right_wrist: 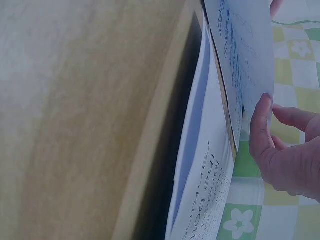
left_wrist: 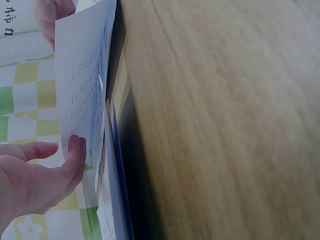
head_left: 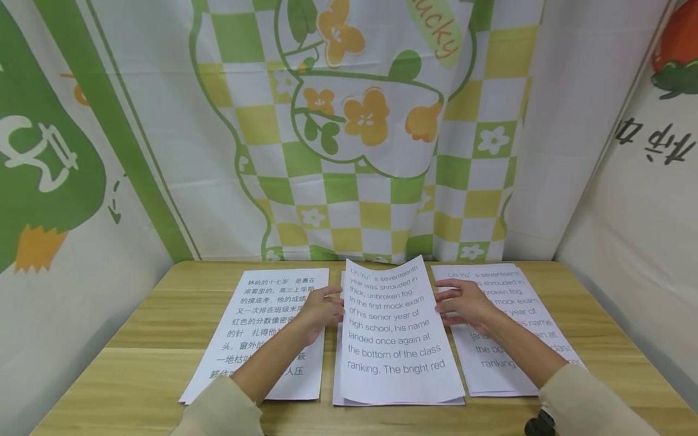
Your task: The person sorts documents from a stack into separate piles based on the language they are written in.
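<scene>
A printed sheet of paper (head_left: pixel 391 339) with English text lies over the middle stack, its far corners bent upward. My left hand (head_left: pixel 320 312) is at the sheet's left edge. In the left wrist view its straight fingers (left_wrist: pixel 76 150) touch the sheet's side, and the thumb stands apart from them by the edge. My right hand (head_left: pixel 463 303) is at the opposite edge with its fingers spread. In the right wrist view a fingertip (right_wrist: pixel 266 102) meets the sheet, with the thumb close beside the edge.
A stack of Chinese-text pages (head_left: pixel 272 290) lies on the left, partly beneath the left forearm. Another stack of English-text pages (head_left: pixel 493 387) lies on the right under the right forearm. All rest on a wooden table (head_left: pixel 136 363), with a patterned curtain (head_left: pixel 360 206) behind.
</scene>
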Available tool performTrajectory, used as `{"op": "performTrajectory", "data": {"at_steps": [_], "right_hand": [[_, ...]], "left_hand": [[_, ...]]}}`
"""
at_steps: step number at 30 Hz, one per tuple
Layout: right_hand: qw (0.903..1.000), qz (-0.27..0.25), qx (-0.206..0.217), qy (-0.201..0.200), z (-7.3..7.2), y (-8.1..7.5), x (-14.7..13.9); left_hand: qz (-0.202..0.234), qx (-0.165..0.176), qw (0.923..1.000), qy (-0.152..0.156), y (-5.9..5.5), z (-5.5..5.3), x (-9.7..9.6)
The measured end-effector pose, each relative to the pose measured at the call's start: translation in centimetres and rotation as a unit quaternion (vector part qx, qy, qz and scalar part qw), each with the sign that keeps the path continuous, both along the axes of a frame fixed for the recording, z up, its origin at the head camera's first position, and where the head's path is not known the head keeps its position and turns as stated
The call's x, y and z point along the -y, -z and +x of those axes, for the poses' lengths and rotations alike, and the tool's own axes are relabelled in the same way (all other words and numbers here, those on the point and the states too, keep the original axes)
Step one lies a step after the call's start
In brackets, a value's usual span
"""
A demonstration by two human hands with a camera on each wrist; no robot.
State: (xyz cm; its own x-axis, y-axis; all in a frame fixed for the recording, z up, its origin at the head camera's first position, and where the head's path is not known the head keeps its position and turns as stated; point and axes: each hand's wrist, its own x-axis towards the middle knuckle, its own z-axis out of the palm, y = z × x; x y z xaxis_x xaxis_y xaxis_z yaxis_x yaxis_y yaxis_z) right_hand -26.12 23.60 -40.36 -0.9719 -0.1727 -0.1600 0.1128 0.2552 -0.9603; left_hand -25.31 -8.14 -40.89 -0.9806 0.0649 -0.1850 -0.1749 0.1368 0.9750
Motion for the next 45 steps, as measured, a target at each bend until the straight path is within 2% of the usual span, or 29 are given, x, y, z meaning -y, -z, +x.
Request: {"op": "performTrajectory", "data": {"at_steps": [8,16,22,31,45], "right_hand": [[0.9999,0.0,0.004,0.009,-0.1,0.0,0.2],[0.9999,0.001,0.003,0.01,0.1,-0.1,0.1],[0.9999,-0.009,-0.013,0.004,-0.1,-0.1,-0.5],[0.9997,0.005,-0.02,0.01,-0.1,-0.3,-1.9],[0.9992,0.02,-0.023,0.027,0.2,-0.1,-4.4]], "left_hand": [[-0.005,0.025,0.9996,0.013,0.2,0.2,-0.1],[0.011,0.021,0.9993,0.029,0.2,0.4,-0.1],[0.014,0.023,0.9992,0.03,0.1,0.3,-0.4],[0.039,0.015,0.9986,0.034,-0.2,0.0,-2.1],[0.05,0.008,0.9977,0.045,-0.6,-0.3,-4.2]]}}
